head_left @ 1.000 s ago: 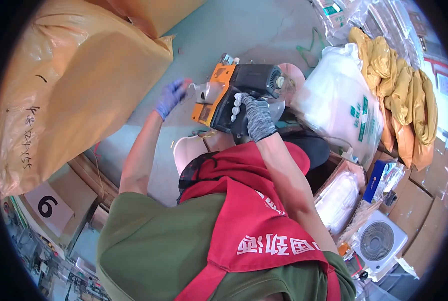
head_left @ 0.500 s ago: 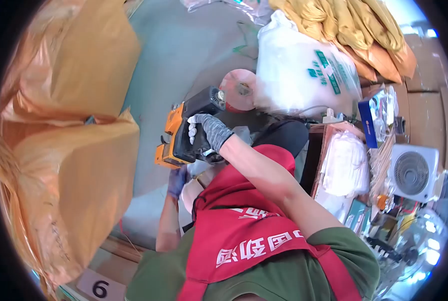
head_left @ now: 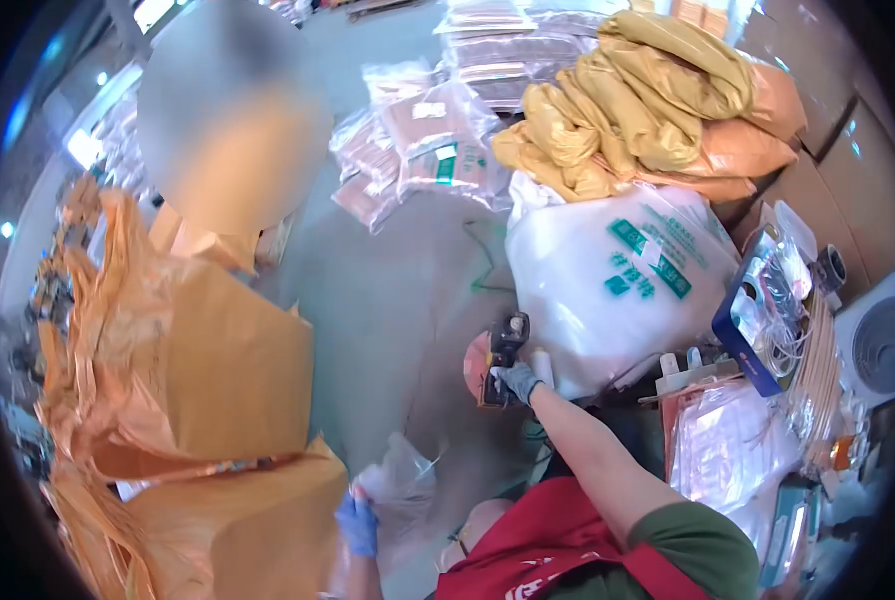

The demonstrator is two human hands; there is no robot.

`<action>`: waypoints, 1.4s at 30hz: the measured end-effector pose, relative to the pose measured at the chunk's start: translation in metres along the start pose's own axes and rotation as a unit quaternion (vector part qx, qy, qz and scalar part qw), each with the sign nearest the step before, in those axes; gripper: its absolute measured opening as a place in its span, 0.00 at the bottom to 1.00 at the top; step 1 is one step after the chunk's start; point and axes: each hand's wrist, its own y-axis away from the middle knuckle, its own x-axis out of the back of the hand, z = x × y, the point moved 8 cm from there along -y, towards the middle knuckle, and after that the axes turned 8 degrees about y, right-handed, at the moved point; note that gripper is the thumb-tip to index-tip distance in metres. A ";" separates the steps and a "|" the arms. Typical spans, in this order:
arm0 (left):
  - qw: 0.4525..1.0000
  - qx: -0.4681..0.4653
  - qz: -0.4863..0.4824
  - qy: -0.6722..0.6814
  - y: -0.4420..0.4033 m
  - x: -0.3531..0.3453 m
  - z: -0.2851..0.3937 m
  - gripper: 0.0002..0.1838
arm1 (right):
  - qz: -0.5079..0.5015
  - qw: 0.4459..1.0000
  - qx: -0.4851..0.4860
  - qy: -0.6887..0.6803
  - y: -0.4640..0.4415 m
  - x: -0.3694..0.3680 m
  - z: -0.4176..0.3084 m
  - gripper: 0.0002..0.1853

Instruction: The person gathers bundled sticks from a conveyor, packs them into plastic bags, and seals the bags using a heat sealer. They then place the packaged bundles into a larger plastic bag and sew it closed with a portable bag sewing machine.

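Toward nine o'clock, large orange-brown sacks (head_left: 237, 370) are standing beside the grey floor (head_left: 377, 350). At one to two, yellow bundles (head_left: 617, 110) are lying just above the bulging white bag (head_left: 577, 310), which is filling three o'clock, with a blue box (head_left: 742, 350) sitting farther out. My hands are working apart. At seven, near the sacks, my gloved left hand (head_left: 357, 525) is pinching clear plastic film (head_left: 402, 480), which is hanging loosely by the fingertips. At four, my gloved right hand (head_left: 517, 380) is clamping onto the dark handheld tool (head_left: 508, 345), which is showing a little orange and sitting just beside a reddish disc (head_left: 475, 365) and near the white bag. I judge that I am handling tool and film separately; any move from here is calling for a steady right grip and for keeping the loose film away from the tool.
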 end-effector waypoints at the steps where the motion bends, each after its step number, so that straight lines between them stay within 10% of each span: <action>1: 0.998 -0.041 -0.017 -0.033 -0.029 -0.020 0.042 0.25 | 0.046 0.992 0.061 0.102 -0.006 0.011 0.005 0.23; 4: 0.880 -0.220 -0.024 -0.421 -0.137 -0.067 0.137 0.25 | 0.191 0.925 0.182 0.274 0.093 0.036 -0.049 0.27; 5: 0.864 -0.271 -0.027 -0.424 -0.159 -0.089 0.171 0.23 | 0.093 0.946 0.163 0.263 0.109 0.027 -0.049 0.27; 6: 0.853 -0.329 -0.036 -0.404 -0.181 -0.116 0.209 0.22 | -0.004 0.997 0.029 -0.077 0.118 0.015 -0.018 0.24; 7: 0.839 -0.391 -0.060 -0.374 -0.191 -0.151 0.245 0.21 | 0.071 0.991 0.000 -0.116 0.152 0.030 -0.002 0.24; 10: 0.774 -0.570 -0.139 -0.237 -0.165 -0.274 0.365 0.20 | 0.224 0.886 0.321 0.250 0.310 0.045 -0.060 0.25; 14: 0.633 -0.708 -0.312 0.023 0.046 -0.408 0.476 0.21 | 0.435 0.864 0.220 0.125 0.463 0.120 0.012 0.25; 19: 0.288 -0.576 -0.763 0.058 0.390 -0.427 0.385 0.26 | 0.797 0.590 -0.101 -0.077 0.733 0.066 0.132 0.19; 21: 0.109 -0.397 -0.907 -0.094 0.501 -0.399 0.256 0.22 | 0.703 0.491 -0.497 0.129 0.842 0.024 0.155 0.14; 23: -0.001 -0.127 -0.949 -0.289 0.552 -0.354 0.136 0.29 | 0.887 0.239 -0.377 0.118 0.931 -0.041 0.221 0.14; 25: 0.101 0.038 -0.925 -0.363 0.600 -0.304 0.066 0.37 | 0.895 0.149 -0.382 0.177 0.992 -0.055 0.247 0.16; 26: 0.196 0.103 -0.895 -0.386 0.628 -0.308 0.035 0.39 | 0.872 0.242 -0.380 0.195 1.010 -0.038 0.275 0.17; 27: 0.094 0.248 -0.911 -0.316 0.675 -0.310 0.020 0.41 | 0.842 0.336 -0.369 0.208 1.015 -0.021 0.302 0.19; 31: 0.251 0.048 -0.949 -0.185 0.831 -0.336 0.044 0.38 | 0.866 0.388 -0.280 0.144 1.040 0.038 0.353 0.24; 34: 0.236 -0.022 -0.958 -0.159 0.914 -0.380 0.006 0.41 | 0.894 0.435 -0.102 0.045 1.033 0.099 0.368 0.31; 37: 0.364 -0.456 -0.793 -0.177 0.911 -0.388 0.021 0.42 | 0.874 0.465 0.118 -0.077 0.994 0.145 0.353 0.37; 42: 0.353 -0.248 -0.900 -0.057 0.742 -0.339 0.062 0.31 | 0.863 0.504 0.015 0.024 0.865 0.123 0.250 0.42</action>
